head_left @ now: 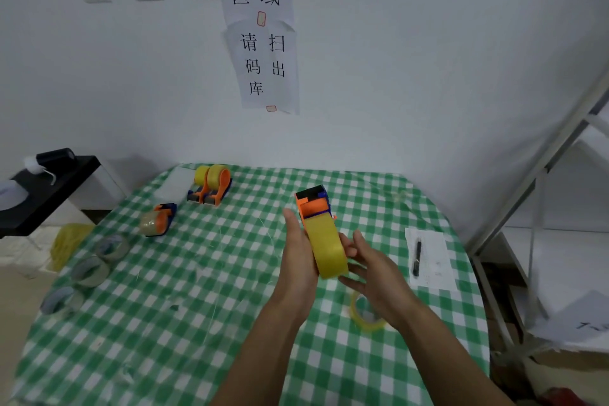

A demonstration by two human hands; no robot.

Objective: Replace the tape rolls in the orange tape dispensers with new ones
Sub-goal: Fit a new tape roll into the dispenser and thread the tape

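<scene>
orange dispenser (313, 205) with yellow roll (327, 249), aloft

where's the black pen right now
In the head view the black pen lies on a white sheet of paper at the right side of the table, to the right of the right hand and the tape dispenser it holds.
</scene>
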